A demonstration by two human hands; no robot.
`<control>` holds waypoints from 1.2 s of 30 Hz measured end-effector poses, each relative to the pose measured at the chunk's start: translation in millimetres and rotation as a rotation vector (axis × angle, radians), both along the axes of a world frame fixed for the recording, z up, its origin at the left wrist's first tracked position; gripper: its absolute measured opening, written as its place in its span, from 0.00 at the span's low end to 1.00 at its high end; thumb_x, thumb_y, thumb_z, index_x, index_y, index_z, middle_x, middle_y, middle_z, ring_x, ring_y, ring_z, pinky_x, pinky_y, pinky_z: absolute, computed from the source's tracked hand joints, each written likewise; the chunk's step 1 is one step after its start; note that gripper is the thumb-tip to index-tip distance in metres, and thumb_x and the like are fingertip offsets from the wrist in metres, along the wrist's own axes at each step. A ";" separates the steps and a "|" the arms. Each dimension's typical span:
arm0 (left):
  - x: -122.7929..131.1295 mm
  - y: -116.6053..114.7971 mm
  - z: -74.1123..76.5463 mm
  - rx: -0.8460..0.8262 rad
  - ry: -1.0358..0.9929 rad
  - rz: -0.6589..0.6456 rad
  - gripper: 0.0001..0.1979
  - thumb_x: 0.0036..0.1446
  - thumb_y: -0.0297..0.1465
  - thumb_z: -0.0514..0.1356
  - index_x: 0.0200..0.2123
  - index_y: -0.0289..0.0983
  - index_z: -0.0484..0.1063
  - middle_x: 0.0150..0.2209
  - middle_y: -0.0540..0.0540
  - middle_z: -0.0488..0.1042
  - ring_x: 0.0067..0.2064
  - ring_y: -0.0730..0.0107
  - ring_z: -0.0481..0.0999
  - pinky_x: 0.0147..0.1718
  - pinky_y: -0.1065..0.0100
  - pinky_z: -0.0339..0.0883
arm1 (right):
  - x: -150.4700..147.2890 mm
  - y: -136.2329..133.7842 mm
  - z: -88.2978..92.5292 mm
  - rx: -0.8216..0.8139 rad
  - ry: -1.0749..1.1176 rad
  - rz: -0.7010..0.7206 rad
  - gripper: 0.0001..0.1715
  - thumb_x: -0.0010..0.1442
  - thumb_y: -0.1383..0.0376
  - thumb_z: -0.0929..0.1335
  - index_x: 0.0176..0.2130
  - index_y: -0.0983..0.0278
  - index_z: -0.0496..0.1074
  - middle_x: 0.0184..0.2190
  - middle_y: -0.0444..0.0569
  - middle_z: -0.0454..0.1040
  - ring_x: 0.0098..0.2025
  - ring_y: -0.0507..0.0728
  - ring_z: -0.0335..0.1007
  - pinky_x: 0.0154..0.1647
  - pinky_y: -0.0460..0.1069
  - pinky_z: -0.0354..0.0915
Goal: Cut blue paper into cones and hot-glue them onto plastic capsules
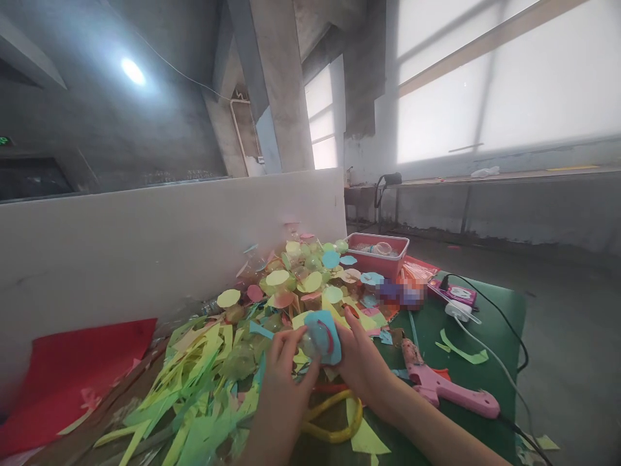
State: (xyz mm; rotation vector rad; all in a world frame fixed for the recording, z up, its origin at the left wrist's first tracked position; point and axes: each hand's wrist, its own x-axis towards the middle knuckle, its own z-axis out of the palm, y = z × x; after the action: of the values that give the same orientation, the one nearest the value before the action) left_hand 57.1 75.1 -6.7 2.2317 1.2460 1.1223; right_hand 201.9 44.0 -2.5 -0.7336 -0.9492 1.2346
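A clear rounded plastic piece [315, 338] rests against a square of blue paper [331, 327] in front of me, between my two hands. My left hand [290, 369] pinches the plastic with thumb and fingertips. From the other side, my right hand [363, 362] grips the blue paper, thumb raised near its upper edge. A curved pinkish-red line shows along the plastic's rim. Just below the hands are yellow-handled scissors [334, 424], partly covered by my left hand. A pink glue gun [451, 386] lies to the right of my right forearm.
Behind the hands is a heap of clear plastic pieces with coloured paper discs [310, 281]. Green and yellow paper strips [198, 369] spread leftward near red paper [87, 375]. A red bin [381, 262] stands behind; cords and a power strip [456, 294] lie on the green table [502, 310].
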 end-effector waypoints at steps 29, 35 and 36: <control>-1.7 10.9 -28.4 0.383 0.113 -0.210 0.22 0.64 0.24 0.47 0.59 0.45 0.62 0.50 0.41 0.64 0.45 0.64 0.71 0.40 0.66 0.70 | 3.2 3.8 -4.2 -0.231 0.496 0.145 0.33 0.59 0.46 0.65 0.52 0.68 0.70 0.34 0.51 0.80 0.37 0.59 0.74 0.36 0.49 0.65; -1.8 11.1 -25.6 0.370 0.102 -0.207 0.22 0.63 0.22 0.47 0.58 0.46 0.62 0.51 0.42 0.65 0.47 0.65 0.71 0.44 0.67 0.69 | 1.5 1.2 -0.3 -0.240 0.470 0.052 0.32 0.61 0.46 0.62 0.54 0.65 0.68 0.38 0.49 0.79 0.38 0.58 0.74 0.36 0.49 0.65; -1.5 10.7 -25.4 0.374 0.098 -0.206 0.22 0.63 0.22 0.47 0.57 0.46 0.63 0.51 0.42 0.65 0.48 0.65 0.71 0.44 0.67 0.69 | 1.2 0.7 0.5 -0.221 0.462 0.077 0.32 0.60 0.46 0.63 0.53 0.65 0.68 0.38 0.49 0.79 0.39 0.58 0.74 0.37 0.49 0.65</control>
State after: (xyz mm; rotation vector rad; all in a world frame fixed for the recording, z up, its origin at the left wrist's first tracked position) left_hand 55.6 85.9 -32.1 2.6445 0.8680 1.2598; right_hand 203.2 44.7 -2.0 -0.5482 -0.4690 1.5101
